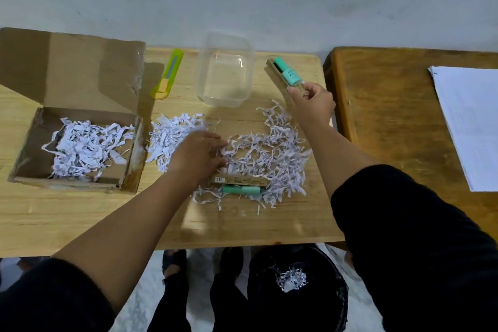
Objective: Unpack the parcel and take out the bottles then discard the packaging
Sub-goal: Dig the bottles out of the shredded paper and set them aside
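Observation:
An open cardboard parcel box [129, 143] stands at the left with shredded white paper inside. More shredded paper [269, 153] is spread over the middle of the wooden table. My left hand [198, 155] rests on that paper, fingers curled into the shreds. My right hand [314, 101] grips the near end of a teal-capped bottle [289, 74], which lies against a slim brown carton [272, 73] at the back right. A second teal bottle [241, 189] and a brown carton [239, 180] lie in the shreds near the front.
A clear plastic tub [226, 94] stands empty at the back centre. A green utility knife [168, 75] lies beside it. A black bin [296, 291] with some shreds sits on the floor below the table. White sheets [469, 127] lie on a darker table to the right.

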A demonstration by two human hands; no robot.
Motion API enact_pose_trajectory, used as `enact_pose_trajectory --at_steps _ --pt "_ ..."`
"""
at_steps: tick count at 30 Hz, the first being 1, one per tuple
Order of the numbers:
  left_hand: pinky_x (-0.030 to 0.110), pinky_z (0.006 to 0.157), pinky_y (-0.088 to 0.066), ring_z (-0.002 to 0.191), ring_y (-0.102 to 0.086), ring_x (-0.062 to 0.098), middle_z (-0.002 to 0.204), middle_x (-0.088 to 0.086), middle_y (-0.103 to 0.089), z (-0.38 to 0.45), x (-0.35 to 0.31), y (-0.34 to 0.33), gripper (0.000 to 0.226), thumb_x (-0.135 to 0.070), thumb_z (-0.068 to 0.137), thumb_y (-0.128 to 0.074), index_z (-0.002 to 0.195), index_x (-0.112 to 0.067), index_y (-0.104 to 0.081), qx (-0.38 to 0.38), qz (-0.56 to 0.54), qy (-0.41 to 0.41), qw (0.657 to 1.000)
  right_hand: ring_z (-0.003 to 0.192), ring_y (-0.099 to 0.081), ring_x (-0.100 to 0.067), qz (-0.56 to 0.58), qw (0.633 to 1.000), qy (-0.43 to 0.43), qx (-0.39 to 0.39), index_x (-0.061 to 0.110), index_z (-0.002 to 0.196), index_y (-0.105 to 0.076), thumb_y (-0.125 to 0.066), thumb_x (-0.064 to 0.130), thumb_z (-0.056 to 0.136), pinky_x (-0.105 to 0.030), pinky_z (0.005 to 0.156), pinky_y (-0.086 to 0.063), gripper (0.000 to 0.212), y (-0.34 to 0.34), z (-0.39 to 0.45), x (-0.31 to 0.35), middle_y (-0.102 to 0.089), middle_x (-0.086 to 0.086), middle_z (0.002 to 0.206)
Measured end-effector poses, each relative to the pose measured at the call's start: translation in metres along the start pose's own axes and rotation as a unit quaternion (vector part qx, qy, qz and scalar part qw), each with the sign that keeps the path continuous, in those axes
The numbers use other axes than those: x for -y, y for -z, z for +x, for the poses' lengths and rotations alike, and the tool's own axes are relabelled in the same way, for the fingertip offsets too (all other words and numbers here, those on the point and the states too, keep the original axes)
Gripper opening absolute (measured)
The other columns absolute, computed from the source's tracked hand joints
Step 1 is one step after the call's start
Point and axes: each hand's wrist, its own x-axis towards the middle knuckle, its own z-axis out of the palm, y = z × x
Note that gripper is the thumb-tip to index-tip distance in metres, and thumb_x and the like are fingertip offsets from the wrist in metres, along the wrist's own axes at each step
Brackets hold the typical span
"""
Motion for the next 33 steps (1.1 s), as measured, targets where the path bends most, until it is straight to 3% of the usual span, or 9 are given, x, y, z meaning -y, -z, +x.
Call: enact_pose_trajectory --at_steps 4,6,10,15,19,23,25,29,33 --pt "0.021 0.102 -0.033 0.122 -0.046 0.012 0.129 -0.005 -0.058 0.002 0.001 -0.001 0.042 -0.024 0.074 -0.075 0.115 -0.022 -0.066 -0.01 -0.029 0.018 0.999 0.085 -0.055 -0.008 -0.002 1.0 -0.019 -0.02 0.014 0.116 -0.061 -0.067 0.029 0.08 -0.03 0.074 -0.057 0.04 -0.011 0.019 -0.006 -0.065 -0.004 0.11" --pt "0.017 0.098 -0.032 0.12 -0.047 0.012 0.126 -0.005 -0.059 0.0 0.001 -0.004 0.04 -0.021 0.073 -0.076 0.112 -0.022 -0.068 -0.029 -0.041 0.023 0.998 0.088 -0.052 -0.007 -0.014 0.999 -0.017 -0.03 0.015 0.117 -0.061 -0.068 0.03 0.081 -0.025 0.075 -0.054 0.04 -0.016 0.026 -0.01 -0.064 -0.004 0.114" --pt "0.022 0.1 -0.034 0.12 -0.047 0.014 0.126 -0.005 -0.059 -0.001 0.003 -0.008 0.041 -0.02 0.072 -0.076 0.112 -0.024 -0.068 -0.032 -0.04 0.03 0.998 0.092 -0.051 -0.007 -0.048 0.998 -0.005 -0.033 0.017 0.117 -0.061 -0.067 0.03 0.082 -0.021 0.072 -0.046 0.038 -0.021 0.033 -0.017 -0.063 -0.002 0.116" --pt "0.03 0.105 -0.035 0.124 -0.046 0.017 0.131 -0.004 -0.057 -0.002 0.002 -0.005 0.042 -0.026 0.075 -0.074 0.116 -0.024 -0.065 -0.007 -0.03 0.02 0.999 0.114 -0.051 -0.018 -0.088 0.996 0.015 -0.02 0.014 0.128 -0.053 -0.062 0.03 0.086 -0.027 0.088 -0.044 0.046 -0.015 0.024 -0.021 -0.055 -0.006 0.127" --pt "0.03 0.106 -0.036 0.121 -0.051 0.021 0.129 0.001 -0.059 -0.009 0.003 0.003 0.032 -0.029 0.085 -0.064 0.116 -0.02 -0.066 0.004 -0.042 -0.016 0.999 0.106 -0.055 -0.021 -0.113 0.984 0.139 0.01 0.012 0.118 -0.06 -0.059 0.028 0.089 -0.023 0.075 -0.044 0.033 -0.003 -0.001 -0.019 -0.057 -0.012 0.12" --pt "0.016 0.096 -0.036 0.112 -0.059 0.02 0.119 0.004 -0.066 -0.027 0.002 0.008 0.025 -0.023 0.088 -0.061 0.108 -0.012 -0.07 -0.052 -0.095 -0.024 0.994 0.084 -0.055 -0.009 -0.115 0.966 0.22 0.078 0.01 0.104 -0.067 -0.063 0.027 0.085 -0.017 0.073 -0.039 0.025 0.008 -0.04 -0.017 -0.066 -0.007 0.102" --pt "0.012 0.092 -0.035 0.108 -0.061 0.019 0.112 0.005 -0.069 -0.036 0.001 0.01 0.021 -0.019 0.087 -0.062 0.103 -0.01 -0.072 -0.059 -0.107 -0.053 0.991 0.08 -0.057 -0.012 -0.104 0.957 0.251 0.104 0.01 0.098 -0.068 -0.066 0.024 0.083 -0.02 0.074 -0.043 0.021 0.011 -0.062 -0.018 -0.068 -0.007 0.093" --pt "0.032 0.086 -0.049 0.099 -0.062 0.021 0.103 0.01 -0.07 -0.056 0.001 0.008 0.017 -0.017 0.081 -0.064 0.092 -0.007 -0.073 -0.074 -0.083 -0.176 0.978 0.083 -0.056 -0.015 -0.123 0.939 0.29 0.14 0.011 0.095 -0.069 -0.07 0.019 0.079 -0.017 0.076 -0.039 0.018 0.015 -0.102 -0.031 -0.068 -0.007 0.088" --pt "0.039 0.095 -0.048 0.108 -0.059 0.025 0.117 0.009 -0.065 -0.065 0.012 -0.004 0.039 -0.02 0.069 -0.079 0.106 -0.011 -0.07 -0.045 -0.087 -0.17 0.981 0.091 -0.058 -0.024 -0.178 0.912 0.336 0.151 0.012 0.09 -0.069 -0.071 0.018 0.075 -0.014 0.079 -0.033 0.017 0.018 -0.132 -0.052 -0.067 -0.007 0.09"
